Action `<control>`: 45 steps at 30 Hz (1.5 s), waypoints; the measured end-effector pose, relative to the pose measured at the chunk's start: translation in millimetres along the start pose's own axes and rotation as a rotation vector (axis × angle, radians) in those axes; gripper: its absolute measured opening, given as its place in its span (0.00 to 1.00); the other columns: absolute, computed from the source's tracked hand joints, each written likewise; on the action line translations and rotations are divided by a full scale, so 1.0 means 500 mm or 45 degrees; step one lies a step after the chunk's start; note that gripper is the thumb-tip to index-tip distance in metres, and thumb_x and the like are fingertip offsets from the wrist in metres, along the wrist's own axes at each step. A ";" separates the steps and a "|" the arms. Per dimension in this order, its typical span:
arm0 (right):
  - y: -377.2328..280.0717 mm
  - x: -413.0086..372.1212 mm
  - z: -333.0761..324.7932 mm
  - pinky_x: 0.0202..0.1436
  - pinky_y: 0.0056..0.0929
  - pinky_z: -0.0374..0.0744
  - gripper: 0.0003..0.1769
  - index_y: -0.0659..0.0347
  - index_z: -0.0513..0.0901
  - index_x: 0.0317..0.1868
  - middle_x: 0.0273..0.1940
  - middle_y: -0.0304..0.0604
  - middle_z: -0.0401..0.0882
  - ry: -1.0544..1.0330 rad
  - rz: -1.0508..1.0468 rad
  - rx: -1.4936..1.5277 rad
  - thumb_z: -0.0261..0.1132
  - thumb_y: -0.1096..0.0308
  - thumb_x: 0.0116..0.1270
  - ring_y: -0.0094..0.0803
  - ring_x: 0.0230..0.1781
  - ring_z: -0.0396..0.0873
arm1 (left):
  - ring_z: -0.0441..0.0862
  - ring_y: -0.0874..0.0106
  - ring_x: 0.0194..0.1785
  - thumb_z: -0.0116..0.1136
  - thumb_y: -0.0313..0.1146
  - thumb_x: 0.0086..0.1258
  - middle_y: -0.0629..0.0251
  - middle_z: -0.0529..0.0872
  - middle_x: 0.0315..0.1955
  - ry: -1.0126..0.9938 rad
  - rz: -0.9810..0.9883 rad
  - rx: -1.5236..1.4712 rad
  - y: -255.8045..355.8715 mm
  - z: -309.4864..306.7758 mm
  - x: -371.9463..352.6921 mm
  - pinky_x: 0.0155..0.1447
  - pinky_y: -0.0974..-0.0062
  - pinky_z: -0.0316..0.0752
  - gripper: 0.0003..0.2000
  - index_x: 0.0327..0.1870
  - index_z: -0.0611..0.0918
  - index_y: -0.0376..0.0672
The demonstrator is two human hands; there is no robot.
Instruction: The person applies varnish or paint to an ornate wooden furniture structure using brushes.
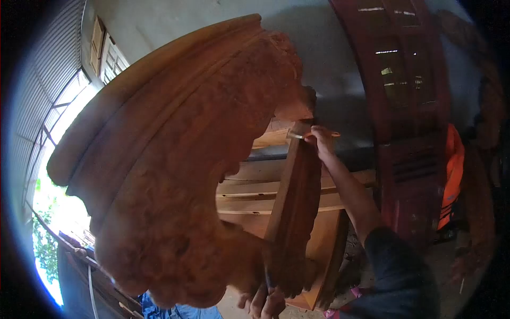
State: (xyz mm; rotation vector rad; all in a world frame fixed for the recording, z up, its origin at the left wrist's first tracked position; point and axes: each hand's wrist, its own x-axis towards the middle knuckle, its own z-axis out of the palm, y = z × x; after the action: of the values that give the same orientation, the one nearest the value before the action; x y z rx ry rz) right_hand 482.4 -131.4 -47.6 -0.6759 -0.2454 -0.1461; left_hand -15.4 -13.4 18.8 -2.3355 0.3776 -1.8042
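Observation:
A large carved wooden piece (186, 138), reddish brown with a moulded edge, fills the left and middle of the head view. My right hand (322, 141) is closed round the handle of a flat brush (297, 131). The brush's bristles are at the upper end of a long wooden post (297, 191) beside the carved piece. Low in the view, my left hand (264, 304) has its fingers curled at the bottom edge of the carved wood, next to a dark, thin upright part. What those fingers hold, if anything, I cannot make out.
Light wooden slats (249, 189) lie behind the post. A dark red panelled door (409, 117) leans at the right, with an orange cloth (452, 175) beside it. Blue sheeting (180, 311) shows at the bottom, and a grey wall (324, 58) stands behind.

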 end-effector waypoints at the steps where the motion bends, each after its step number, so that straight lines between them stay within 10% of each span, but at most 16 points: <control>1: 0.018 0.040 -0.026 0.38 0.31 0.85 0.11 0.64 0.77 0.44 0.40 0.44 0.79 0.098 -0.019 0.097 0.63 0.67 0.66 0.34 0.36 0.83 | 0.75 0.81 0.28 0.60 0.39 0.62 0.67 0.84 0.39 -0.005 -0.004 0.024 0.001 0.001 0.000 0.40 0.74 0.65 0.05 0.38 0.80 0.59; 6: 0.022 0.083 -0.126 0.39 0.34 0.80 0.10 0.66 0.79 0.41 0.39 0.45 0.80 0.748 -0.160 -0.462 0.61 0.67 0.67 0.36 0.36 0.80 | 0.75 0.81 0.28 0.60 0.39 0.62 0.66 0.84 0.38 -0.049 -0.011 0.144 -0.003 -0.014 -0.003 0.41 0.73 0.65 0.05 0.38 0.80 0.58; 9: 0.016 0.106 -0.171 0.44 0.34 0.76 0.11 0.67 0.79 0.41 0.39 0.46 0.81 0.722 -0.423 -0.796 0.58 0.65 0.71 0.34 0.39 0.79 | 0.75 0.80 0.28 0.60 0.38 0.62 0.66 0.84 0.38 -0.064 -0.020 0.188 0.001 -0.018 -0.001 0.41 0.73 0.65 0.05 0.38 0.80 0.58; 12: -0.003 0.100 -0.145 0.44 0.31 0.76 0.13 0.61 0.80 0.45 0.39 0.39 0.80 0.088 -0.894 -0.898 0.57 0.59 0.73 0.25 0.38 0.76 | 0.75 0.80 0.28 0.59 0.38 0.62 0.66 0.84 0.38 -0.065 -0.013 0.216 0.003 -0.008 0.009 0.41 0.73 0.65 0.05 0.38 0.79 0.58; 17: -0.051 -0.103 -0.130 0.49 0.32 0.73 0.14 0.61 0.78 0.47 0.42 0.44 0.79 -0.601 -0.123 -1.040 0.51 0.60 0.75 0.32 0.42 0.76 | 0.75 0.79 0.29 0.59 0.38 0.63 0.66 0.83 0.38 -0.072 -0.004 0.226 0.005 0.007 0.033 0.41 0.72 0.65 0.05 0.38 0.79 0.57; 20: -0.096 -0.325 -0.114 0.50 0.37 0.75 0.18 0.58 0.80 0.43 0.44 0.44 0.79 -0.884 -0.379 -1.326 0.51 0.53 0.75 0.37 0.44 0.78 | 0.75 0.79 0.29 0.59 0.38 0.63 0.65 0.83 0.38 -0.086 0.000 0.250 0.003 0.029 0.047 0.41 0.72 0.65 0.05 0.38 0.79 0.57; 25: -0.188 -0.386 -0.119 0.61 0.38 0.72 0.22 0.59 0.79 0.48 0.47 0.44 0.80 -1.142 0.088 -0.749 0.51 0.48 0.74 0.37 0.52 0.76 | 0.75 0.78 0.29 0.59 0.37 0.63 0.65 0.83 0.38 -0.095 0.025 0.253 0.000 0.071 0.063 0.42 0.71 0.65 0.05 0.39 0.78 0.57; 27: -0.179 -0.290 -0.152 0.60 0.37 0.74 0.20 0.58 0.78 0.50 0.47 0.42 0.80 -1.072 0.569 -0.824 0.55 0.50 0.73 0.33 0.52 0.77 | 0.75 0.78 0.30 0.58 0.37 0.63 0.65 0.83 0.38 -0.102 0.033 0.250 0.000 0.085 0.070 0.42 0.71 0.65 0.05 0.39 0.78 0.56; 30: -0.147 -0.139 -0.205 0.53 0.30 0.75 0.17 0.55 0.78 0.49 0.48 0.37 0.78 -0.606 0.559 -0.649 0.58 0.51 0.72 0.25 0.49 0.76 | 0.75 0.77 0.30 0.58 0.37 0.63 0.65 0.83 0.38 -0.108 0.048 0.259 -0.005 0.097 0.078 0.42 0.71 0.65 0.05 0.39 0.78 0.56; 36: -0.010 0.126 -0.218 0.50 0.29 0.77 0.09 0.60 0.79 0.45 0.47 0.39 0.80 -0.190 -0.838 -0.893 0.62 0.64 0.70 0.26 0.47 0.78 | 0.75 0.77 0.30 0.58 0.37 0.63 0.64 0.82 0.38 -0.149 0.078 0.269 -0.012 0.107 0.084 0.42 0.70 0.65 0.05 0.39 0.77 0.56; 40: -0.035 0.009 -0.138 0.56 0.36 0.75 0.07 0.62 0.80 0.45 0.49 0.44 0.80 -0.210 0.167 -0.520 0.63 0.71 0.68 0.30 0.53 0.77 | 0.75 0.76 0.31 0.58 0.36 0.63 0.64 0.82 0.38 -0.157 0.086 0.274 -0.016 0.111 0.089 0.42 0.70 0.66 0.06 0.39 0.77 0.55; 42: -0.036 -0.025 -0.123 0.61 0.43 0.71 0.09 0.62 0.80 0.46 0.55 0.49 0.76 -0.711 -0.479 -1.169 0.63 0.72 0.66 0.37 0.59 0.73 | 0.75 0.76 0.31 0.58 0.36 0.63 0.64 0.82 0.38 -0.155 0.084 0.292 -0.018 0.108 0.089 0.43 0.69 0.66 0.06 0.39 0.77 0.55; 45: -0.022 -0.052 -0.118 0.61 0.43 0.72 0.12 0.62 0.80 0.48 0.52 0.52 0.77 -0.545 -0.994 -1.619 0.63 0.74 0.64 0.42 0.55 0.76 | 0.75 0.75 0.31 0.57 0.36 0.63 0.64 0.82 0.37 -0.170 0.084 0.293 -0.019 0.110 0.094 0.43 0.69 0.66 0.06 0.39 0.77 0.55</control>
State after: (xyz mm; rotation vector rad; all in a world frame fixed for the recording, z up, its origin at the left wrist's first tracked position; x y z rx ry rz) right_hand 465.5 -175.7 -92.6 -1.8550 -0.8523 -0.9613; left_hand 49.8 -19.4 50.7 -2.2400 0.2135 -1.5608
